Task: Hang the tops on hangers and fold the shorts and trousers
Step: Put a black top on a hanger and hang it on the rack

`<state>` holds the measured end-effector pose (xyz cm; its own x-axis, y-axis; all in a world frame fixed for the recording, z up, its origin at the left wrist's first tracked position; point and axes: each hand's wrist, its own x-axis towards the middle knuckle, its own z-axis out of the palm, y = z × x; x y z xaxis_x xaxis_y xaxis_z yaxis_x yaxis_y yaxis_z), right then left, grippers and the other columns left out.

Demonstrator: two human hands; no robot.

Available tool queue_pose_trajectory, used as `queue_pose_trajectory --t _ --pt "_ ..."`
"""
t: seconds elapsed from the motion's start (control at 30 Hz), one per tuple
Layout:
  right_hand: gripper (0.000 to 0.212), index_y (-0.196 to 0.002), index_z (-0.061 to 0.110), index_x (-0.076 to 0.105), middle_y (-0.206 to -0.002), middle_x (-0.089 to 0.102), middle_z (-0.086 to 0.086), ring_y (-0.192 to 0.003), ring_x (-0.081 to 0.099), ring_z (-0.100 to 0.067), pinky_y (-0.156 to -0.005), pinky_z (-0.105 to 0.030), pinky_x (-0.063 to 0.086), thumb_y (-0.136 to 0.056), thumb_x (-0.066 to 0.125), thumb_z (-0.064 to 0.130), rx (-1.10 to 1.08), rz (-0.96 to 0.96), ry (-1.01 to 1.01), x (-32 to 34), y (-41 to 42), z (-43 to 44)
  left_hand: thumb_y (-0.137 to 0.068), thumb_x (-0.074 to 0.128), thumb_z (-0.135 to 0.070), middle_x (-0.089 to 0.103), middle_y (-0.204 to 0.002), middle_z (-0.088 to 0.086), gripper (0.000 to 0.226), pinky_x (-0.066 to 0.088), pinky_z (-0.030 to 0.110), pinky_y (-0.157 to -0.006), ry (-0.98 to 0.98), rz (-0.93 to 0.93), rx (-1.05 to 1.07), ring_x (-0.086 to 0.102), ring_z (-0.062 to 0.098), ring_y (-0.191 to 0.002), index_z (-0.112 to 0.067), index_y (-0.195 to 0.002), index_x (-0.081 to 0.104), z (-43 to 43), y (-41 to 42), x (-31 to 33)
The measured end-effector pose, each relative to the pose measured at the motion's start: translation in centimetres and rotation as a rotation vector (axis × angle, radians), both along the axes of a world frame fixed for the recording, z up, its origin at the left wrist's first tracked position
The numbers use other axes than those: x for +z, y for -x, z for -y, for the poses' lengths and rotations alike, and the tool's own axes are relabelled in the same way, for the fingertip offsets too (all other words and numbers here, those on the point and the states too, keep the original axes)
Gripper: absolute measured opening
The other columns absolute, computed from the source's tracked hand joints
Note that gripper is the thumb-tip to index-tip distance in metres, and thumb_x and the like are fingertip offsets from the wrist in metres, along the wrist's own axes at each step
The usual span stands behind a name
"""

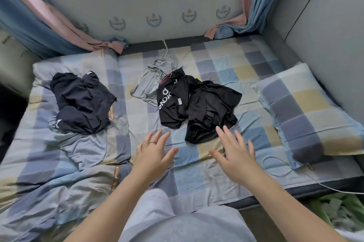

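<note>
The left hand and right hand were held palm-down over the bed, fingers spread, holding nothing. Just beyond them lay a crumpled black heap with no clear long axis. Its lettered top carried white print running away from the person. A grey garment stretched toward the wall, drawstrings trailing. Well to the left, a dark bundle sat on a pale blue piece.

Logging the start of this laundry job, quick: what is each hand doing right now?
Left hand: open, fingers spread, holding nothing.
Right hand: open, fingers spread, holding nothing.
</note>
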<state>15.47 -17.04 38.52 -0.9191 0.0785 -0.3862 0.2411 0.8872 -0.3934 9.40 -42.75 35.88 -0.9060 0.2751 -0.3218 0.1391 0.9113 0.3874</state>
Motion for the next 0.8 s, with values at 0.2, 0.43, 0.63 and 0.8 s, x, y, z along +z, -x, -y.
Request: queue_pose_trajectory --t 0.2,0.43,0.63,0.8 --pt "0.07 -0.157 0.045 -0.006 -0.166 -0.011 0.017 -0.153 -0.015 -0.015 -0.12 -0.052 -0.011 -0.1 0.029 0.064 -0.088 0.019 -0.016 -7.3 9.8 3.7 -0.099 0.034 -0.064 0.012 -0.167 -0.009 0.064 0.008 0.043 -0.122 -0.038 0.055 -0.071 0.001 0.017 -0.154 -0.04 -0.157 0.02 2.0 10.9 -7.1" --pt "0.069 -0.158 0.044 -0.003 -0.167 -0.006 0.016 -0.154 -0.01 -0.017 -0.121 -0.052 -0.006 -0.1 0.031 0.062 -0.138 0.122 -0.015 -10.2 19.3 9.5 -0.099 0.031 -0.065 0.015 -0.167 -0.006 0.064 0.01 0.044 -0.121 0.002 0.155 -0.101 0.004 0.019 -0.154 -0.039 -0.157 0.02 8.1 20.5 -10.0" --pt "0.068 -0.158 0.043 0.001 -0.168 -0.002 0.015 -0.154 -0.005 -0.016 -0.122 -0.051 -0.001 -0.101 0.033 0.06 -0.078 0.127 -0.031 -11.2 26.1 9.2 -0.098 0.032 -0.067 0.019 -0.166 -0.005 0.066 0.014 0.044 -0.121 -0.008 0.187 -0.025 0.008 0.02 -0.154 -0.037 -0.156 0.022 9.5 24.6 -11.7" --pt "0.066 -0.159 0.039 0.005 -0.168 0.007 0.012 -0.155 0.003 -0.017 -0.123 -0.047 0.007 -0.103 0.036 0.054 0.063 0.115 -0.054 -14.1 33.5 6.7 -0.101 0.035 -0.061 0.022 -0.164 -0.006 0.063 0.019 0.043 -0.12 -0.016 0.261 0.12 0.013 0.019 -0.152 -0.033 -0.156 0.024 7.6 27.6 -14.7"
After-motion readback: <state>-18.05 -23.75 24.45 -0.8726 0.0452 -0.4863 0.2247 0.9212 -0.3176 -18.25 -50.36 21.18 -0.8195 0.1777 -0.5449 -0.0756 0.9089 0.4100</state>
